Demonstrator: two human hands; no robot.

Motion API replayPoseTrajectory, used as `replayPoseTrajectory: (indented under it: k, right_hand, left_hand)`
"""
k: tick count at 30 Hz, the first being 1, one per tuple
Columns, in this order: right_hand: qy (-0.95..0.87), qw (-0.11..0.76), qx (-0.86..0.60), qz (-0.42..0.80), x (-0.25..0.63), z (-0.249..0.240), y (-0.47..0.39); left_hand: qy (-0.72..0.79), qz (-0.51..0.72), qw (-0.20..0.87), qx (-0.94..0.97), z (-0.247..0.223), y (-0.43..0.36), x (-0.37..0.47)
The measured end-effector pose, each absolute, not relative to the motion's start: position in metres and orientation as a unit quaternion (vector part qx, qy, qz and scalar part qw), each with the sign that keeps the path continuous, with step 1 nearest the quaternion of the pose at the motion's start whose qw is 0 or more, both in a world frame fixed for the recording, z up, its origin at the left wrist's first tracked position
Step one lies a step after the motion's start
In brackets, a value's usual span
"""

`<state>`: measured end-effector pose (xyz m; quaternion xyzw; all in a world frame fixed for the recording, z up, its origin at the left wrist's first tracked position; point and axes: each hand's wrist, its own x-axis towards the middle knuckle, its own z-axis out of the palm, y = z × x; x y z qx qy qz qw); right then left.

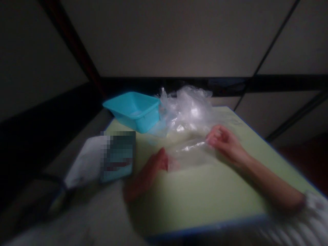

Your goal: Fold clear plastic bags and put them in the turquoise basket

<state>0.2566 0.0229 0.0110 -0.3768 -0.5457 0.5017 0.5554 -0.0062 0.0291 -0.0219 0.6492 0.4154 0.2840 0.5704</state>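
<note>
A clear plastic bag (192,155) is stretched between my two hands, above the pale green tabletop (205,198). My left hand (161,160) pinches its left end, the fingers closed and somewhat blurred. At the opposite upper corner my right hand (221,138) grips the bag with thumb and fingertips together. Just beyond lies a crumpled heap of clear plastic bags (191,106). Whether anything is inside the held bag, I cannot tell.
A turquoise plastic basin (146,119) stands at the back left, against the heap. Left of my hands lies a dark flat object (118,157), its surface pixelated, beside something white (87,160). Pale panels (179,41) rise behind the table.
</note>
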Motion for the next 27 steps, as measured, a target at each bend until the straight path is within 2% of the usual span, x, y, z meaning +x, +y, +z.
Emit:
replayPoseTrajectory:
  k: [3,7,10,15,18,27]
  right_hand:
    - [-0.514,0.572,-0.377,0.516,0.256,0.007,0.026]
    - [-0.482,0.583,-0.381,0.531,0.257,0.000,0.028]
    - [-0.492,0.569,-0.363,0.551,0.261,-0.001,0.028]
    - [-0.608,0.447,-0.282,0.592,0.275,0.002,0.028]
    - [-0.680,0.371,-0.280,0.567,0.280,0.002,0.028]
    - [-0.724,0.319,-0.338,0.510,0.276,-0.002,0.025]
  left_hand:
    - [0.411,0.292,0.578,0.642,-0.020,0.030,-0.006]
    - [0.425,0.256,0.528,0.690,-0.018,0.032,-0.005]
    - [0.422,0.274,0.520,0.690,-0.018,0.032,-0.004]
    - [0.421,0.297,0.542,0.664,-0.016,0.031,-0.003]
    - [0.425,0.293,0.548,0.658,-0.013,0.031,-0.003]
    - [0.437,0.306,0.568,0.626,-0.010,0.030,-0.003]
